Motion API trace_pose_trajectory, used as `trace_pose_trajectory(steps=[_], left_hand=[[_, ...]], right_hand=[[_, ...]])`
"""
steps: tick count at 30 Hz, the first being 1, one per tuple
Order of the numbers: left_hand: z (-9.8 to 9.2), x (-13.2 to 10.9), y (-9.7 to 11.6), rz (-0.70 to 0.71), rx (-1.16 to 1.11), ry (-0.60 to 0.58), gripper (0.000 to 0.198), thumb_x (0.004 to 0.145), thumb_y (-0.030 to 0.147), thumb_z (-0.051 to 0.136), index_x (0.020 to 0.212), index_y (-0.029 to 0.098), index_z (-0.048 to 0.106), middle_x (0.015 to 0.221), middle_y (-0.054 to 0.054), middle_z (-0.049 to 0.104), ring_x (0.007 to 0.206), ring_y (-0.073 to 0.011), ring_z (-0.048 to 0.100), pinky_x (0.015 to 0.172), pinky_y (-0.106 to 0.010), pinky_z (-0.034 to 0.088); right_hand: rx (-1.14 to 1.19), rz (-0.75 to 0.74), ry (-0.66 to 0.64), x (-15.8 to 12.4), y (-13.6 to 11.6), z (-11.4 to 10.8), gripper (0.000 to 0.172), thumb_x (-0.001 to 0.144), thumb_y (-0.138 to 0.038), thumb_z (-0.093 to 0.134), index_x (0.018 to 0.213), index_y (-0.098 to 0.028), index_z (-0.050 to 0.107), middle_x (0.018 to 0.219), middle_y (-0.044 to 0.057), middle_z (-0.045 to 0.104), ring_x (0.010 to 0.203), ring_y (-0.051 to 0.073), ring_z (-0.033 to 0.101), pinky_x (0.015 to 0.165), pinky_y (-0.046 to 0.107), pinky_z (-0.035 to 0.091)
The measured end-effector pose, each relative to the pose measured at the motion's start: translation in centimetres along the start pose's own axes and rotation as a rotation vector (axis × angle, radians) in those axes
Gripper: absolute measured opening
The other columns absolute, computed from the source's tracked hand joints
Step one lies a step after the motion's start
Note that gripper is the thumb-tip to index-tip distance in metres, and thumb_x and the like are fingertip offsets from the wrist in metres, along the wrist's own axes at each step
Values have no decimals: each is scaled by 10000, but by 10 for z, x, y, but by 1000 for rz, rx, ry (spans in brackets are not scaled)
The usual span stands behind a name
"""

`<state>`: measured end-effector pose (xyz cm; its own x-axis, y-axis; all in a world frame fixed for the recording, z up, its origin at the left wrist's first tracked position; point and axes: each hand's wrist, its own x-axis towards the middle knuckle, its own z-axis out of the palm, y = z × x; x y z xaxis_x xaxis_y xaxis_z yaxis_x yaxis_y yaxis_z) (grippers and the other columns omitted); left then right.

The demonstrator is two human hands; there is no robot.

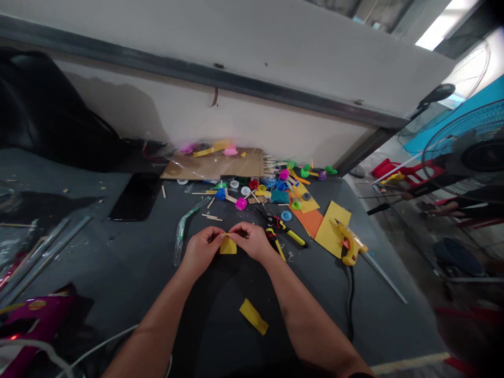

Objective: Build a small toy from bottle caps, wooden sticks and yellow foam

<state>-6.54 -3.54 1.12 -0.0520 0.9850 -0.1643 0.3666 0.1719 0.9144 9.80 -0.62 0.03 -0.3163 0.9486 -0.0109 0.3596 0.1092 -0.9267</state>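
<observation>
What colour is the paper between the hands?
The paper is yellow, best seen in the head view.

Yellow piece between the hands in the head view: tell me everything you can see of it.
The small yellow piece looks like matt paper or thin card, with straight edges, widening toward its lower edge. Its upper end is pinched by the fingertips of the left hand and right hand, which hide that part. It stands roughly upright above the dark tabletop; whether it touches the surface cannot be told.

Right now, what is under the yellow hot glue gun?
The yellow hot glue gun lies partly on a yellow card sheet; its grip reaches the dark tabletop. What lies directly beneath is hidden.
</observation>
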Motion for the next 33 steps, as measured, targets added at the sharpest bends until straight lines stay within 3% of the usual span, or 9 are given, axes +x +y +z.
trace_pose_trajectory(steps=[16,26,33], left_hand=[[0,-1,1,17,-14,-81,254,772,397,531,870,186,634,677,8,631,550,-130,557,545,-238,418],[-1,-3,5,35,130,-38,270,801,424,481,789,203,636,604,15,608,573,-147,559,544,-238,397],[0,-4,5,37,57,-32,353,823,461,451,604,199,540,512,30,539,519,-135,522,511,-229,373]], right_hand=[[-119,-35,22,-1,-1,-1,124,761,-288,598,781,-182,658,716,4,656,639,120,578,601,217,436],[-172,-71,25,-1,-1,0,132,783,-300,579,770,-193,656,700,-3,650,621,117,556,596,214,419],[-169,-79,21,-1,-7,-3,197,813,-331,538,726,-188,641,644,-14,617,603,117,546,580,213,393]])
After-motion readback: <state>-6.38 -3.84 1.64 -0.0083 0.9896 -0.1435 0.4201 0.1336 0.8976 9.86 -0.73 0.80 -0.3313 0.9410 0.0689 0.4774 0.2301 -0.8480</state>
